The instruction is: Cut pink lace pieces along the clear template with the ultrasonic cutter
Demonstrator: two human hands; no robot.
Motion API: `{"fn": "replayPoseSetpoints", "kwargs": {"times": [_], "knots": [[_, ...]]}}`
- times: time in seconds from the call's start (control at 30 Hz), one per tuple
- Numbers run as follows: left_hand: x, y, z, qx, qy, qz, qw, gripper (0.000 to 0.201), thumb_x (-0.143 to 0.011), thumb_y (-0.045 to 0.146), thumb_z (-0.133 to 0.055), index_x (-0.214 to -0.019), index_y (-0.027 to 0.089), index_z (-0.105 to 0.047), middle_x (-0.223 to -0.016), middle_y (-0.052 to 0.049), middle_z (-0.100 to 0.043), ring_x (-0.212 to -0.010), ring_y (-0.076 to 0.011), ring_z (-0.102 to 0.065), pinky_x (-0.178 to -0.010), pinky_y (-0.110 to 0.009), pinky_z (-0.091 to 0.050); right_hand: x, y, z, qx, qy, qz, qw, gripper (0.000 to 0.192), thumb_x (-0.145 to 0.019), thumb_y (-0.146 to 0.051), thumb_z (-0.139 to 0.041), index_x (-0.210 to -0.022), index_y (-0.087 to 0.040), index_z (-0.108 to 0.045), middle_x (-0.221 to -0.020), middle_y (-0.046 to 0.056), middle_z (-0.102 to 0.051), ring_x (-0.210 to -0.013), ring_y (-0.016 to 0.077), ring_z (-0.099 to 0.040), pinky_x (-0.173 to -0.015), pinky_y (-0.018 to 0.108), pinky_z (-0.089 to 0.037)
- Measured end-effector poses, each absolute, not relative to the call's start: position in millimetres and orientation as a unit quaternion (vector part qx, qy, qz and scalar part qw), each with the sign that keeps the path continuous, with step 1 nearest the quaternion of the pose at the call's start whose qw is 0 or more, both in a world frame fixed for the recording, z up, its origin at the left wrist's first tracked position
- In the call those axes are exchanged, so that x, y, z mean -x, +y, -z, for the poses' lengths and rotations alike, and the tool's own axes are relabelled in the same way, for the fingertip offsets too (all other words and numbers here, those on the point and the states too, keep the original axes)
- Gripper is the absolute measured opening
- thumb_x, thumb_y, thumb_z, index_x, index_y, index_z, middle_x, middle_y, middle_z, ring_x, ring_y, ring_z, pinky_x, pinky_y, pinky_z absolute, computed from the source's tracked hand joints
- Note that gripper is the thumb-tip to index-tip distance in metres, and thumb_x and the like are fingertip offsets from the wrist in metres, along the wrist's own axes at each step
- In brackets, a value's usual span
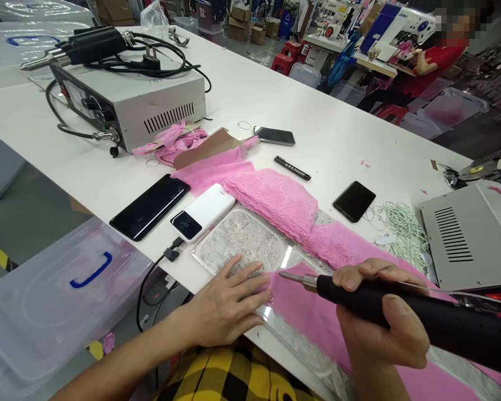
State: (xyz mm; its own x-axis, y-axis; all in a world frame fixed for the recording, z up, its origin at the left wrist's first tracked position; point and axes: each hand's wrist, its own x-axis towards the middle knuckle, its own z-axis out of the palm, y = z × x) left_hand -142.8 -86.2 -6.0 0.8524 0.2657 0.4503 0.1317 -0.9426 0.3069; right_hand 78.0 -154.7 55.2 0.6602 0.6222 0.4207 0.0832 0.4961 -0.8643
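Note:
My right hand (pixel 379 312) is closed around a thick black handheld tool (pixel 421 317) with a tapered metal tip. That tip points left and lies at or just above a strip of pink fabric (pixel 300 306); contact cannot be made out. My left hand (pixel 234 301) lies flat with fingers spread, fingertips on the fabric's left end and on a clear plate with a grey speckled pattern (pixel 246 239). Beyond the plate, a folded stack of pink lace (pixel 275 195) stretches across the table.
At the back left stands a grey control box (pixel 162 106) with a similar corded tool (pixel 96 47) on top. A second grey box (pixel 467 234) is at right, beside green cord (pixel 401 228). Nearby lie a white power bank (pixel 204 211), a marker (pixel 292 167) and several phones. Another person sews behind.

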Motion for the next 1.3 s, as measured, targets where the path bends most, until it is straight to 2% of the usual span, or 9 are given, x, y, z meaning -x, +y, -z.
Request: {"fn": "replayPoseSetpoints", "kwargs": {"times": [0.43, 0.7, 1.0, 1.3], "knots": [[143.1, -84.8, 4.6, -0.951, 0.099, -0.255, 0.141, 0.036, -0.097, 0.031, -0.054, -0.128, 0.015, -0.059, -0.136, -0.008, -0.061, -0.139, -0.0293, -0.043, -0.121, -0.054, -0.021, -75.0, -152.3, -56.3, 0.479, -0.377, -0.182, 0.772, 0.010, -0.070, -0.021, -0.059, -0.080, -0.020, -0.060, -0.078, -0.001, -0.059, -0.053, 0.0126, -0.057, -0.052, 0.034, -0.050], [143.4, -86.2, 9.2, -0.947, 0.100, -0.277, 0.133, 0.035, -0.098, 0.031, -0.052, -0.129, 0.014, -0.059, -0.136, -0.009, -0.061, -0.141, -0.0289, -0.040, -0.122, -0.055, -0.019, -107.7, -157.4, -63.6, 0.506, -0.314, -0.069, 0.801, 0.015, -0.057, -0.024, -0.052, -0.070, -0.021, -0.058, -0.068, -0.002, -0.052, -0.044, 0.0122, -0.048, -0.042, 0.032, -0.043], [143.3, -85.9, 7.0, -0.945, 0.102, -0.274, 0.143, 0.035, -0.095, 0.029, -0.057, -0.127, 0.014, -0.059, -0.135, -0.011, -0.061, -0.142, -0.0282, -0.040, -0.122, -0.055, -0.020, -95.7, -157.3, -54.0, 0.495, -0.344, -0.110, 0.790, 0.016, -0.064, -0.023, -0.054, -0.079, -0.020, -0.060, -0.075, -0.001, -0.056, -0.049, 0.0127, -0.054, -0.048, 0.033, -0.048], [143.4, -84.9, 7.1, -0.948, 0.095, -0.268, 0.144, 0.036, -0.095, 0.028, -0.058, -0.128, 0.014, -0.059, -0.135, -0.011, -0.061, -0.143, -0.0288, -0.037, -0.121, -0.057, -0.020, -92.6, -154.0, -53.9, 0.493, -0.355, -0.117, 0.786, 0.011, -0.067, -0.022, -0.056, -0.077, -0.019, -0.060, -0.074, -0.002, -0.058, -0.050, 0.0127, -0.055, -0.048, 0.033, -0.049]]}}
